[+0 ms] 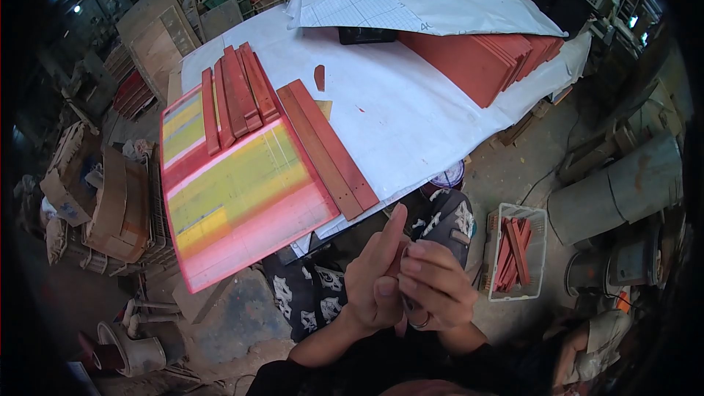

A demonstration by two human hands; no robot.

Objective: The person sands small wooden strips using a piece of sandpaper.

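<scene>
Close together above my lap, my left hand [372, 279] and my right hand [438, 286] meet palm to palm. The left fingers point upward, pressed together, with the thumb bent in toward a small reddish piece that is mostly hidden. Curled fingers of my right hand close around a narrow dark object [405, 295], too covered to name. Just beyond the hands, two long red-brown wooden strips [326, 150] lie side by side on the table edge. Several shorter red strips [238, 95] rest on a red and yellow printed board [242, 191].
White sheeting [411, 125] covers the table. Stacked red panels [469, 62] sit at the far right under a white sheet [367, 4]. A small red offcut [319, 78] lies mid-table. On the floor at right stands a white plastic basket [541, 253] with red strips; cardboard boxes [114, 205] are at left.
</scene>
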